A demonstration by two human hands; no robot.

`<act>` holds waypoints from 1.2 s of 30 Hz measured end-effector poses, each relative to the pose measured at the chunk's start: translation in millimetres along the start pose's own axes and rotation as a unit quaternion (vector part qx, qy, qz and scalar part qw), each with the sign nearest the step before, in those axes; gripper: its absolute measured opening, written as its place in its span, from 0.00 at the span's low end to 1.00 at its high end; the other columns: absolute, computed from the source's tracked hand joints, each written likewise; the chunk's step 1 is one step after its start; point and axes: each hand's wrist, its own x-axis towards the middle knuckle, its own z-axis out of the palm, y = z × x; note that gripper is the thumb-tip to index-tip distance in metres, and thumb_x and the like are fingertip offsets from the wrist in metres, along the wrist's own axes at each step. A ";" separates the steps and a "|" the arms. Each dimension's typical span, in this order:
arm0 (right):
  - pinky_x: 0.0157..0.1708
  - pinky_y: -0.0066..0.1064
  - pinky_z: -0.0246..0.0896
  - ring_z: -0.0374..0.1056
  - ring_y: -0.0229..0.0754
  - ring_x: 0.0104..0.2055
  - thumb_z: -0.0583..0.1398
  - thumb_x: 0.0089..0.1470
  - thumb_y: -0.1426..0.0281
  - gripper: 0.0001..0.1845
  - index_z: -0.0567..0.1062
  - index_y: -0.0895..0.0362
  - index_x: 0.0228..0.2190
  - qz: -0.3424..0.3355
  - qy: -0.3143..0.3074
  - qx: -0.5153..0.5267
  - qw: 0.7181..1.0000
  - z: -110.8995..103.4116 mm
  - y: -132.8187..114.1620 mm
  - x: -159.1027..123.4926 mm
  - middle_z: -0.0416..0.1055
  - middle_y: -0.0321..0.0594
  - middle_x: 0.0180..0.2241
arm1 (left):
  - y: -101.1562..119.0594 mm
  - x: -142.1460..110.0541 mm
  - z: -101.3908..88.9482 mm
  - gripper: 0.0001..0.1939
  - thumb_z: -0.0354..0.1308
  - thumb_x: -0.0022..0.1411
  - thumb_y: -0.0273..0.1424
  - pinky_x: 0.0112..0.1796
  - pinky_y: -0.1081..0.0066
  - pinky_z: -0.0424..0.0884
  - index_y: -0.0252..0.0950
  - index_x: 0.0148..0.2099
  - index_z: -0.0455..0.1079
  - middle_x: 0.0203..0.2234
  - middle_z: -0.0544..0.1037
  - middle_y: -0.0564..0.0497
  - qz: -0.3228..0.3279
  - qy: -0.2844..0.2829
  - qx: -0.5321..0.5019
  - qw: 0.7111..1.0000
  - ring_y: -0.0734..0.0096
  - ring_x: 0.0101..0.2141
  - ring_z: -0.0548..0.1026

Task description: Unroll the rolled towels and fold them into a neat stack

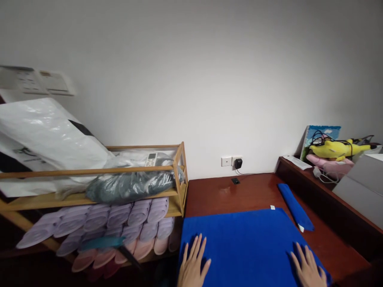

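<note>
A bright blue cloth (245, 247) lies spread out on the reddish-brown wooden desk (215, 195), with a small white tag at its far edge. My left hand (194, 263) rests on the cloth near its left edge, palm down and fingers spread. Near the cloth's right edge lies my right hand (308, 265), also flat with its fingers apart. Neither hand holds anything. A second blue cloth (296, 207), folded into a narrow strip with a white tag, sits to the right of the spread one. The near edge of the spread cloth is out of frame.
Left of the desk stands a wooden rack (179, 179) with plastic-wrapped bundles, a remote control (151, 159) and rows of slippers (137, 211). A raised ledge (323, 191) on the right carries a yellow plush toy (332, 150) and white boxes (363, 179). A black plug (238, 163) sits in the wall socket.
</note>
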 end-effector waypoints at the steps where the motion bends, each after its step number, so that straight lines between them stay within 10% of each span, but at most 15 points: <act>1: 0.55 0.60 0.44 0.39 0.52 0.66 0.39 0.54 0.53 0.31 0.58 0.43 0.57 0.018 0.006 -0.003 1.000 2.4 7.8 0.2 0.48 0.40 0.64 | 2.1 -7.5 -0.3 0.30 0.40 0.66 0.42 0.57 0.60 0.52 0.45 0.66 0.35 0.63 0.52 0.54 0.020 0.013 0.008 1.000 0.67 0.61 0.54; 6: 0.56 0.57 0.44 0.42 0.49 0.66 0.40 0.53 0.49 0.36 0.46 0.44 0.61 0.093 0.006 0.060 0.994 11.2 25.3 2.7 0.45 0.42 0.65 | 5.0 -33.2 0.4 0.31 0.43 0.65 0.43 0.53 0.65 0.55 0.45 0.66 0.39 0.62 0.57 0.55 0.073 0.036 0.038 0.996 0.68 0.59 0.59; 17: 0.55 0.58 0.44 0.48 0.56 0.63 0.39 0.48 0.47 0.36 0.57 0.40 0.58 0.075 0.026 0.150 0.986 -17.0 30.6 14.6 0.53 0.29 0.62 | 10.3 -32.4 -14.1 0.33 0.42 0.64 0.46 0.56 0.58 0.54 0.48 0.66 0.33 0.63 0.52 0.53 0.041 -0.034 -0.032 0.998 0.62 0.60 0.56; 30: 0.58 0.55 0.41 0.38 0.49 0.66 0.40 0.51 0.51 0.36 0.50 0.44 0.61 0.105 -0.006 0.014 0.994 17.2 45.2 1.4 0.41 0.40 0.66 | 4.0 -80.1 -10.1 0.30 0.44 0.64 0.41 0.54 0.52 0.61 0.52 0.65 0.37 0.64 0.46 0.54 -0.050 -0.111 -0.117 0.986 0.57 0.63 0.48; 36: 0.59 0.59 0.34 0.37 0.53 0.66 0.43 0.50 0.51 0.34 0.58 0.45 0.58 0.051 -0.009 -0.005 0.999 -5.3 23.7 -0.2 0.43 0.42 0.65 | 8.6 -77.5 -21.2 0.30 0.44 0.63 0.42 0.55 0.55 0.61 0.51 0.65 0.40 0.65 0.43 0.55 -0.072 -0.144 -0.171 0.972 0.59 0.63 0.44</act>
